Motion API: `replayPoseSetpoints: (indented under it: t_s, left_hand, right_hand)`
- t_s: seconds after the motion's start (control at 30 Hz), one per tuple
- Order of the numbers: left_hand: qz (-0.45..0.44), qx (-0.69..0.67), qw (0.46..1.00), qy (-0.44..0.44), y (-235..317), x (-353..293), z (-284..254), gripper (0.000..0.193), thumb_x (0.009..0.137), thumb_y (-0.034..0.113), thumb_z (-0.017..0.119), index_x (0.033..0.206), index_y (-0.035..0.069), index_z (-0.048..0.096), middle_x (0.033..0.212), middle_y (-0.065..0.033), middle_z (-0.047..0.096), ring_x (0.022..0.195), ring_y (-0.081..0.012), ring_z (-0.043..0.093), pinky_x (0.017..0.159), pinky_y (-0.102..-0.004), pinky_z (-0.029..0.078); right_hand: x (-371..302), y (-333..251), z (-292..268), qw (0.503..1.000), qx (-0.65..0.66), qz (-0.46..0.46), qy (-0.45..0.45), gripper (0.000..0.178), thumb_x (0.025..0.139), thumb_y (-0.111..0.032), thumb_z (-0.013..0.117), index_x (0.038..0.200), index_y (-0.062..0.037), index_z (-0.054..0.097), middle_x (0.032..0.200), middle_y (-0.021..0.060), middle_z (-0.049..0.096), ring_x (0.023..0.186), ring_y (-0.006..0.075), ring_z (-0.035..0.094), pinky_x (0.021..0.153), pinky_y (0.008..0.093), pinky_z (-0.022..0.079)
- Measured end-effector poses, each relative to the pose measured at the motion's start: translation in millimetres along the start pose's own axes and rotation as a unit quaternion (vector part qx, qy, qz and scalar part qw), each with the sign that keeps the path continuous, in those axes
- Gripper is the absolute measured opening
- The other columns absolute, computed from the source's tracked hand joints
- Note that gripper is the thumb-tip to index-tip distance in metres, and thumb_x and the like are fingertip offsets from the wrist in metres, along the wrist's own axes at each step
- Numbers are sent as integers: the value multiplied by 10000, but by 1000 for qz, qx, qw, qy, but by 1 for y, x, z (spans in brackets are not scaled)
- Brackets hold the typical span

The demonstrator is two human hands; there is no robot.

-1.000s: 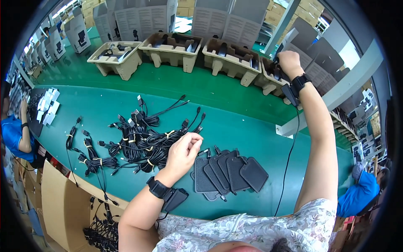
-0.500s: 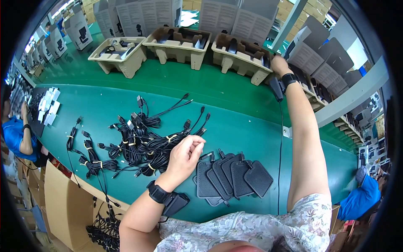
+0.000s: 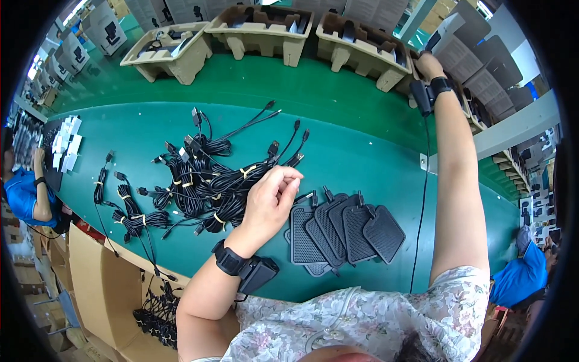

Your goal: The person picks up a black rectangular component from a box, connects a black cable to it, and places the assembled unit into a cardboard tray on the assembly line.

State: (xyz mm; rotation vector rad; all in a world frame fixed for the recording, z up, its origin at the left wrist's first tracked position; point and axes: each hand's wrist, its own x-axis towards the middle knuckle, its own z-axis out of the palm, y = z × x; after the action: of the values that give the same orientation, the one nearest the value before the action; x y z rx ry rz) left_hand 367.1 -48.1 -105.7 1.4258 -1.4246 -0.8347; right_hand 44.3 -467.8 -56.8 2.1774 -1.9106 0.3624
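Observation:
My left hand hovers at the right side of a heap of coiled black cables, its fingers curled in with nothing showing in them. Pale ties bind the coils, and metal plugs stick out of the pile. Just right of this hand, several flat black textured pads with short plug stubs lie overlapped like a fan. My right arm stretches far to the upper right, where my right hand reaches in at the moulded trays beyond the shelf post; its fingertips are hidden, so a grip cannot be made out.
Brown moulded trays with black parts stand along the raised green ledge, backed by printed grey cartons. A metal post rises at right. An open cardboard box holds more cables below left. Co-workers in blue sit at both sides.
My right hand has moved further right and away along the trays. The view has shifted, so trays sit higher in it. My left hand keeps its curled pose beside the cables.

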Motion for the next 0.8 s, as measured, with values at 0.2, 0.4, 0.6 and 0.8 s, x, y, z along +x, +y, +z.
replayPoseSetpoints:
  t_s: [0.2,0.4,0.6,0.8]
  left_hand:
    - [15,10,1000,-17,-7,-1,0,90,888,69,521,964,30,550,710,-2,531,564,-52,497,501,-193,405]
    - [-11,-69,997,-19,-7,4,7,74,858,45,545,927,29,568,713,-23,541,563,-66,508,489,-214,407]
    - [-8,-87,996,-13,0,2,2,79,855,46,547,929,27,569,701,-18,540,555,-63,500,494,-213,409]
    - [34,13,999,-16,-3,-7,5,90,836,50,561,922,24,571,776,-33,536,609,-90,519,549,-229,429]
  right_hand:
    - [-5,-5,14,998,10,-40,-42,274,818,-148,468,956,12,644,1023,267,591,974,386,575,814,414,470]
    - [-35,20,-20,988,-40,-146,-40,321,848,-261,537,1067,-28,574,986,217,607,911,395,568,774,432,465]
    - [-212,-49,-132,970,-10,-234,-60,476,776,-329,635,1138,-45,514,1065,158,545,976,359,535,798,411,461]
    - [-374,-59,-160,810,127,-448,-356,822,633,-310,761,1310,-95,348,1348,188,361,1217,341,387,973,402,373]
